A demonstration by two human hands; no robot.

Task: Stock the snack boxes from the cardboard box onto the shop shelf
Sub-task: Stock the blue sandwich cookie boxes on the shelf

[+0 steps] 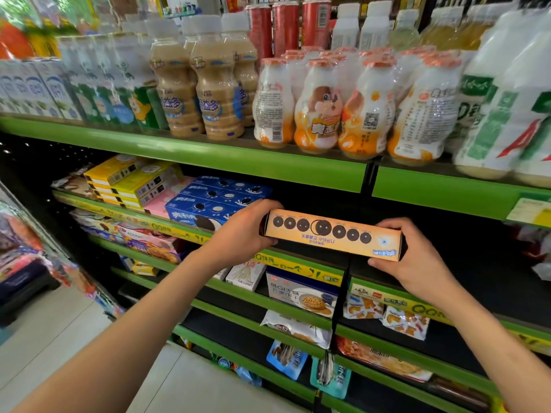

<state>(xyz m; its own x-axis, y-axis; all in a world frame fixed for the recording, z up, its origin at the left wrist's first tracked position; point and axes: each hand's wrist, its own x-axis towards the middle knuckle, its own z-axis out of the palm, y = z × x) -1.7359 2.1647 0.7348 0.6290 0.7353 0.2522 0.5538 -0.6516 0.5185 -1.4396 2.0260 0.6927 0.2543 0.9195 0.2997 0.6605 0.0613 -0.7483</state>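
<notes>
While we hold the orange snack box (332, 234) by its ends, left hand (244, 231) gripping at nine o'clock and right hand (413, 257) at three, its long axis runs along the shelf (301, 268) edge (bare dark space lies at twelve o'clock, beyond it, equally near both hands).

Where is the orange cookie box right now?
The orange cookie box is mid-frame in the head view, held at each end by the left hand and right hand, just right of the blue cookie boxes.
</notes>
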